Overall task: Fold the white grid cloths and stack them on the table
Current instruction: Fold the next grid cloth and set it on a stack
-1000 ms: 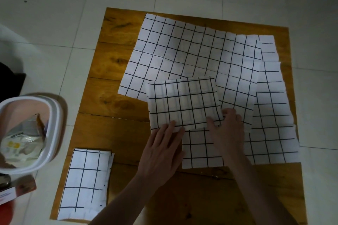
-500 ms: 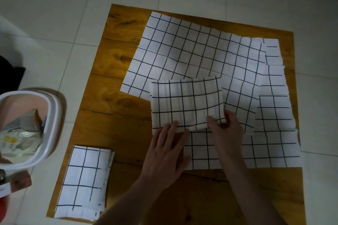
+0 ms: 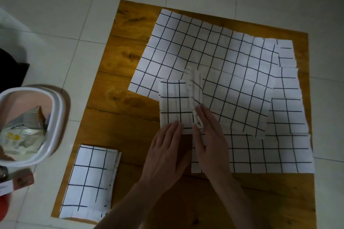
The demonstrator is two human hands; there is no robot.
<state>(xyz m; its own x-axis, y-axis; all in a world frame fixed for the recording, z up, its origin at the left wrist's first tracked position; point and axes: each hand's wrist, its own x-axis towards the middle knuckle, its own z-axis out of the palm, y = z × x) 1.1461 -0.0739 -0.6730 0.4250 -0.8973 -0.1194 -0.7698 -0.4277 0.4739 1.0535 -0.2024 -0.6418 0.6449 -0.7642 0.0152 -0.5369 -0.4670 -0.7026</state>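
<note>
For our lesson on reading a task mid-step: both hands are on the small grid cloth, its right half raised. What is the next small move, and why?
Probably lay the raised half leftward onto the flat half and press it down. The right hand holds the lifted flap of the small cloth on edge, while the left hand rests flat on its near edge. The fold is not yet closed; the folded stack waits at the table's near left corner.

A partly folded grid cloth is pressed flat by the left hand, while its raised half is held by the right hand. Folded cloths are stacked left of it on the wooden table.
</note>
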